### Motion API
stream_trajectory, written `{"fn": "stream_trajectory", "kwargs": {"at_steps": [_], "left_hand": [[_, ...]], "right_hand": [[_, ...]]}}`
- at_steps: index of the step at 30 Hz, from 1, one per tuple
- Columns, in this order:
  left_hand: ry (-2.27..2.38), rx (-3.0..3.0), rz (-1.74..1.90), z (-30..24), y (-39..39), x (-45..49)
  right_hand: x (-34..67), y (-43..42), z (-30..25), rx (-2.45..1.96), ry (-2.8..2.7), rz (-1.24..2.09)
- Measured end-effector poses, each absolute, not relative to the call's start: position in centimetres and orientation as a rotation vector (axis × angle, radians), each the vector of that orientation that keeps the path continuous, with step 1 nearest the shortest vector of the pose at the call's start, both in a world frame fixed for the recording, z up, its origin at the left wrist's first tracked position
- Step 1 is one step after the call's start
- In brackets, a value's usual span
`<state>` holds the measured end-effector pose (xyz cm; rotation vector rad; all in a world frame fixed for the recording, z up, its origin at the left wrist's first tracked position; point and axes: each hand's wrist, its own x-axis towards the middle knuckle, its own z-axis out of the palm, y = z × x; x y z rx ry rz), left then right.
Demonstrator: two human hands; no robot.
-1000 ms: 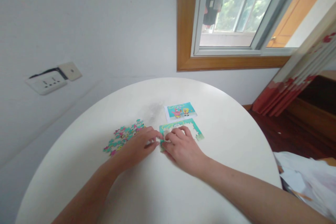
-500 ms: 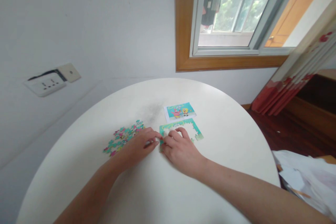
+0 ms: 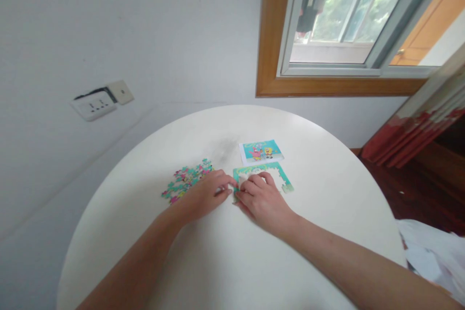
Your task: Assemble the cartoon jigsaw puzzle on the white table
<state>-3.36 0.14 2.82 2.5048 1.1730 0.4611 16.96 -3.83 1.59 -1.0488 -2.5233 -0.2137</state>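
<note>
While the left hand (image 3: 208,194) touches the puzzle (image 3: 261,167), the right hand (image 3: 263,203) curls over it; whether either grips, I can't tell.

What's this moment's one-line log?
left hand: at left edge of puzzle frame; right hand: over frame; loose pieces: left of frame; picture card: beyond frame

There's your smooth white tabletop (image 3: 232,271), lightly glossy toward the far rim, and on it your jigsaw pieces (image 3: 185,181), printed cardboard by their look, same as that puzzle border (image 3: 285,177). Beyond it, your picture sheet (image 3: 262,151) reads as printed paper. Look up: matt painted wall (image 3: 163,34), smooth plastic socket (image 3: 95,105), varnished wooden window frame (image 3: 275,24), grey metal sash (image 3: 329,70), soft cloth curtain (image 3: 410,131).
</note>
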Motion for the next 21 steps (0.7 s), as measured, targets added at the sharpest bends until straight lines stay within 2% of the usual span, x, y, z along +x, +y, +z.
{"fn": "stream_trajectory", "kwargs": {"at_steps": [11, 17, 21], "left_hand": [[1.195, 2.437, 0.483, 3.8, -0.3, -3.3], [1.36, 2.113, 0.179, 5.1, -0.9, -3.4], [1.363, 1.987, 0.144, 4.4, -1.1, -2.9]], "right_hand": [[17.1, -3.7, 1.0, -1.009, -2.481, -0.234], [17.0, -3.7, 1.2, -1.016, -2.48, -0.215], [17.1, -3.7, 1.2, -1.018, -2.487, -0.216]]}}
